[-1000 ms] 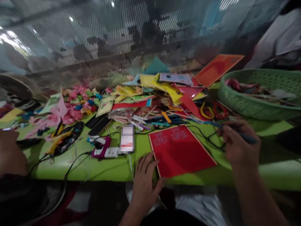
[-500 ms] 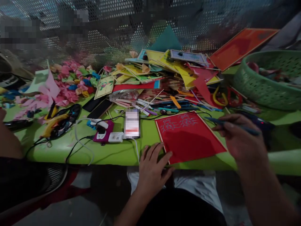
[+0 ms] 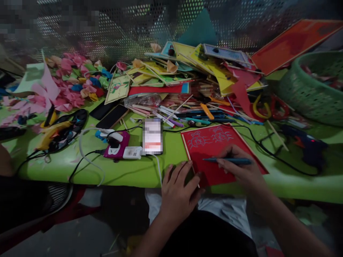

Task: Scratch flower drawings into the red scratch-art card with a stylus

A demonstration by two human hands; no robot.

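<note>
A red card (image 3: 211, 160) with pale wooden strips along its edges lies at the table's front edge. Two outlined figures in light blue lines stand side by side across its upper part. My right hand (image 3: 238, 167) grips a blue pen (image 3: 235, 161) above the card's middle, the tip pointing left; whether the tip touches the card I cannot tell. Spread fingers of my left hand (image 3: 180, 185) rest on the card's lower left corner and edge. Left of the card lies a lit phone (image 3: 152, 135) with a white cable.
A purple power strip (image 3: 116, 144) sits left of the phone. Behind are heaped pens, sticks and framed cards (image 3: 118, 88). Pink paper pieces (image 3: 68, 85) pile up at left. A glue gun (image 3: 305, 142) and green basket (image 3: 316, 89) are at right. Another person's arm (image 3: 5, 162) shows at left.
My right hand has moved left with the pen, from beside the card's right edge to over its middle. My left hand stays at the card's corner. The view has shifted slightly.
</note>
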